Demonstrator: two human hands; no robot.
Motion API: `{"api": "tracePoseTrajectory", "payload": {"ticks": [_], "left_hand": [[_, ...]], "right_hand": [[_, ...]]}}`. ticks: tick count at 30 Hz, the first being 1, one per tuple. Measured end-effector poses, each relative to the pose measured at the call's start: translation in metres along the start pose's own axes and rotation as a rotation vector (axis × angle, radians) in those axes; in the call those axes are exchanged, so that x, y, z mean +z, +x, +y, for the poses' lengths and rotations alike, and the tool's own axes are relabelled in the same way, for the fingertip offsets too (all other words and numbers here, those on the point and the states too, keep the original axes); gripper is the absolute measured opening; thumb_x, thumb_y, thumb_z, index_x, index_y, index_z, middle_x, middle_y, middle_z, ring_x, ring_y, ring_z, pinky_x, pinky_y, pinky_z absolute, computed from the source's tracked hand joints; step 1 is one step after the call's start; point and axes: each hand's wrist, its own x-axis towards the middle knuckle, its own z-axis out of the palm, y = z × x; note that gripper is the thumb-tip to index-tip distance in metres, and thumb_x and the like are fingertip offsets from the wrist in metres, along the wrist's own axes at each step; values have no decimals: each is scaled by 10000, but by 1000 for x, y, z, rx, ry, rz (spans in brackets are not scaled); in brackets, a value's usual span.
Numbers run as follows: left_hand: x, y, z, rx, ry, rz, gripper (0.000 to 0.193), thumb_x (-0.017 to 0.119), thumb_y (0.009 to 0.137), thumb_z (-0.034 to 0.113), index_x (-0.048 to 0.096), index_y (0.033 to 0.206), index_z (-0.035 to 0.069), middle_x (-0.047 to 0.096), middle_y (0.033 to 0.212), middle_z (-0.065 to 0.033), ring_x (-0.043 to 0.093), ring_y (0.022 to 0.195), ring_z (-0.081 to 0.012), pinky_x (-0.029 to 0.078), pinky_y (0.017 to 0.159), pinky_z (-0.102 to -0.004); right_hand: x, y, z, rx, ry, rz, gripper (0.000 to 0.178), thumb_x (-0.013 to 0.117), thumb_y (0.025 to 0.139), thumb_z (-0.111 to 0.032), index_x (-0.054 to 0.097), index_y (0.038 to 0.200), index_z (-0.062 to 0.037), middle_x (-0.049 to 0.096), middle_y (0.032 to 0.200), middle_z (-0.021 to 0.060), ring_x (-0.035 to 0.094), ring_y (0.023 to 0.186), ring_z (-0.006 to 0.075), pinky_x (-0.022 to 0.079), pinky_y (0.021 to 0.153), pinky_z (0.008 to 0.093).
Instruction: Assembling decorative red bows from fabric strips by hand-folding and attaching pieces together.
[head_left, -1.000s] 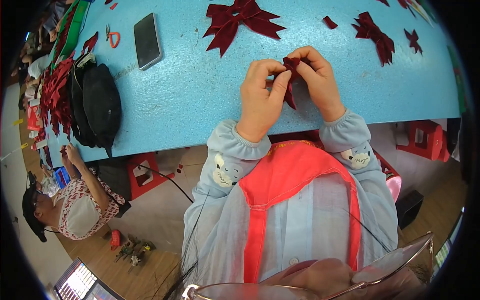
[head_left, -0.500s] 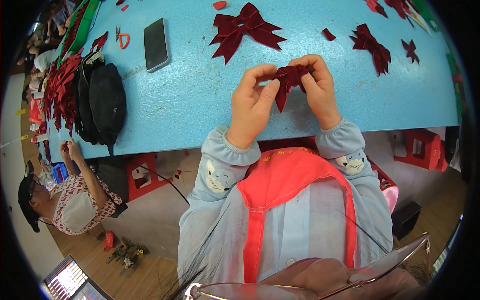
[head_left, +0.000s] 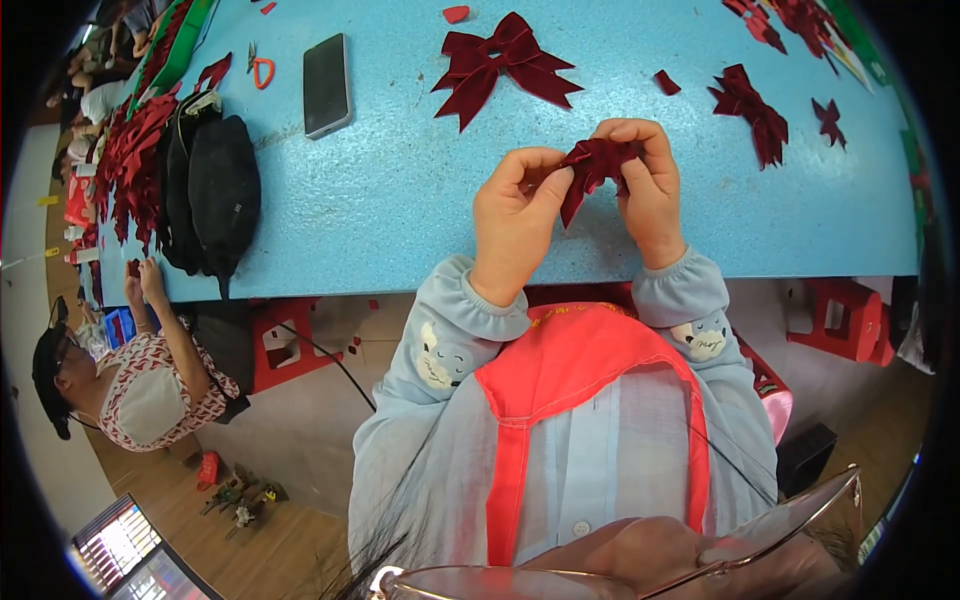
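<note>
A dark red velvet bow is held up just above the near part of the blue table. My left hand pinches its left end between thumb and fingers, and my right hand grips its right end the same way. One pointed tail hangs down between the hands. Beyond them a larger red velvet bow lies flat with its tails spread. To the right rest another bow, a small knot-shaped red piece and a short scrap of ribbon.
On the left are a black phone, small scissors with an orange handle, a black zip pouch and a heap of red ribbon pieces. A co-worker sits at the table's left end. Red stools stand under the near edge.
The bow between my hands now stretches wider, its right part turned more to view. The whole view has shifted slightly; things on the table stay where they were.
</note>
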Motion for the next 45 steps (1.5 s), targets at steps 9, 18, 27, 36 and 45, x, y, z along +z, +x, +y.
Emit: {"api": "tracePoseTrajectory", "payload": {"ticks": [9,18,27,36,45], "left_hand": [[13,-3,-13,435,387,1,121,609,846,50,562,945,-4,589,821,-28,561,740,-71,462,632,-205],[12,0,-11,-30,-138,44,106,623,818,26,612,922,7,593,835,-39,575,741,-88,463,631,-216],[13,11,-20,382,214,-26,167,640,771,-15,635,930,37,594,831,-69,595,726,-139,473,620,-240],[7,14,-23,460,256,38,182,633,753,-32,639,918,45,597,844,-72,598,714,-154,475,609,-251],[8,11,-28,484,204,23,192,601,755,-56,608,923,37,565,854,-80,571,704,-160,474,597,-270]], "right_hand": [[0,2,9,-71,72,138,159,449,880,7,461,1026,-56,532,1048,102,536,908,149,463,781,269],[0,2,15,55,319,202,159,500,872,-32,468,1023,-71,528,1006,87,533,837,151,464,697,240],[5,2,26,180,894,59,169,568,843,-36,484,987,-68,550,994,107,576,837,191,506,657,253],[10,1,34,169,868,48,198,566,855,-43,495,1039,-63,552,1010,116,585,870,206,530,724,273],[8,-5,35,113,687,76,178,565,860,-51,493,1022,-58,557,1021,113,582,871,186,510,745,274]]}}
